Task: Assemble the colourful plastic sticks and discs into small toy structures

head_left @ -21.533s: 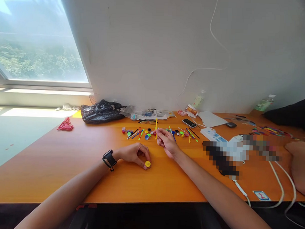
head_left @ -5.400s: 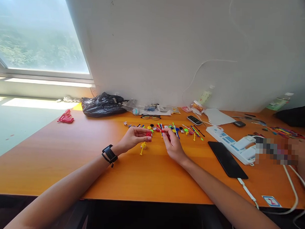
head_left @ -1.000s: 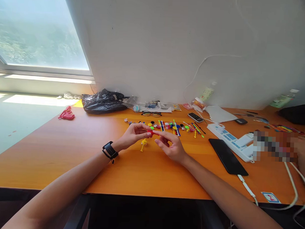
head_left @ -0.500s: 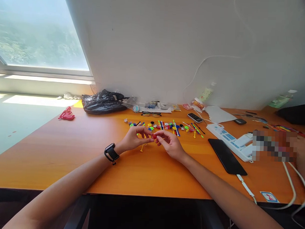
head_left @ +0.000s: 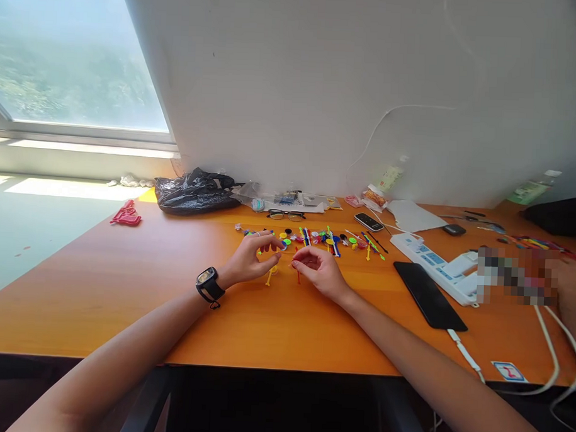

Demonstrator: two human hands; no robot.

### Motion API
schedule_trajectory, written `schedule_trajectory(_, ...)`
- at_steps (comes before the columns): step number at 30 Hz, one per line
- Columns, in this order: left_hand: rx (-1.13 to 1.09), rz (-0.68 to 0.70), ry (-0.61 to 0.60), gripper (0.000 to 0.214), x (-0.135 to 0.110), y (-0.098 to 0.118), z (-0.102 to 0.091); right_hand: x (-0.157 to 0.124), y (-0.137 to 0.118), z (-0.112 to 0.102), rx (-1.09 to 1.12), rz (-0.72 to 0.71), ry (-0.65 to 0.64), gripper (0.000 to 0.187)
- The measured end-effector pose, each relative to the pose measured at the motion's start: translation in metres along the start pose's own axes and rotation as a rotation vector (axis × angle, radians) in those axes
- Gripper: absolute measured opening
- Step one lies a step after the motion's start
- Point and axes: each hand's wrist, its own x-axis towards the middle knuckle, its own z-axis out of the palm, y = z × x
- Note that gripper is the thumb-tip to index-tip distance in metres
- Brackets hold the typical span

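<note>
My right hand (head_left: 320, 272) pinches a thin red plastic stick (head_left: 298, 276), whose lower end points down below the fingertips. Much of the stick is hidden behind the fingers. To its left, my left hand (head_left: 253, 259) is open, with thumb and fingers apart and nothing visible between them. A small yellow plastic piece (head_left: 269, 277) lies just under the left thumb. Beyond both hands spreads a row of small coloured plastic pieces (head_left: 334, 241), including discs and sticks, partly covered by the hands.
Eyeglasses (head_left: 286, 215) and a black plastic bag (head_left: 194, 194) lie toward the wall. On the right are a black phone (head_left: 429, 295), a white power strip (head_left: 435, 265), a remote (head_left: 368, 221) and cables. A red plastic object (head_left: 126, 213) sits left. Another person's blurred hand is at far right.
My left hand has let go of the red piece and drawn slightly left, its fingers parting. The red stick now hangs downward in my right hand, which has hardly moved.
</note>
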Motion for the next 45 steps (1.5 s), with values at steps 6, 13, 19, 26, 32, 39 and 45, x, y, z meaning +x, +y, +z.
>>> schedule_trajectory(6,0.117,-0.072,-0.270,0.020,-0.001,-0.022,-0.015,-0.004,0.004,0.003,-0.228,-0.096,-0.133,0.017)
schedule_trajectory(13,-0.038,-0.090,-0.408,0.022,-0.002,-0.020,-0.012,-0.007,0.000,0.000,-0.191,-0.135,-0.229,0.041)
schedule_trajectory(19,-0.026,-0.106,-0.398,0.020,-0.003,-0.020,-0.006,-0.006,0.001,0.002,-0.178,-0.160,-0.224,0.037)
schedule_trajectory(26,0.076,-0.084,-0.326,0.022,-0.003,-0.025,-0.002,0.002,0.009,0.003,-0.191,-0.145,-0.171,0.034)
schedule_trajectory(32,0.120,-0.054,-0.286,0.037,-0.003,-0.025,-0.006,0.003,0.012,0.002,-0.199,-0.148,-0.162,0.035)
schedule_trajectory(39,0.347,-0.171,0.073,0.014,0.002,-0.040,-0.015,-0.001,0.009,0.000,-0.233,-0.148,-0.178,0.036)
schedule_trajectory(45,0.507,-0.210,0.223,0.009,0.003,-0.054,-0.025,-0.002,0.004,-0.002,-0.243,-0.167,-0.191,0.051)
